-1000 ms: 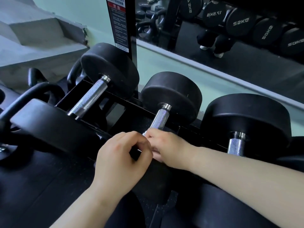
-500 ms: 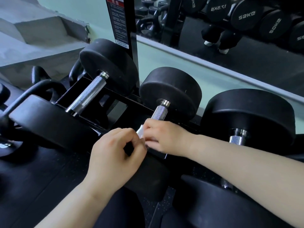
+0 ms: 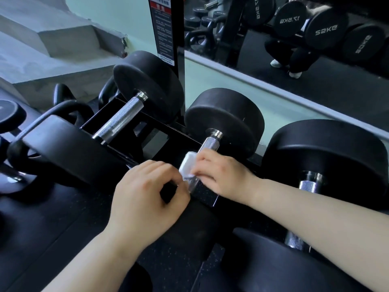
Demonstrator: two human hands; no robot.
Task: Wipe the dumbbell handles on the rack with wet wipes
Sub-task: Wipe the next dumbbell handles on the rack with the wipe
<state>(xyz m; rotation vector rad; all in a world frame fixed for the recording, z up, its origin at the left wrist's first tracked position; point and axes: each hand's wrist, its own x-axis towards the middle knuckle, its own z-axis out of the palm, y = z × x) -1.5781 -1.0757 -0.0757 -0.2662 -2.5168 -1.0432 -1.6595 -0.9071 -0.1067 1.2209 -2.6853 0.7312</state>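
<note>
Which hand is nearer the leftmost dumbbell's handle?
Left. The left hand is below-right of the leftmost dumbbell's handle, apart; the right hand is farther right, holding a wet wipe on the middle dumbbell's handle.

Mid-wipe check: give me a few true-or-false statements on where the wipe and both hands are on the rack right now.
1. The wet wipe lies on the middle dumbbell's handle. True.
2. The right hand holds the wipe against that handle. True.
3. The left hand grips the leftmost dumbbell's handle. False: that handle is bare, and the left hand sits curled beside the wipe at the middle dumbbell.
4. The wipe is blue. False: it is white.
5. The rightmost dumbbell's handle has no hand or wipe on it. True.
</note>
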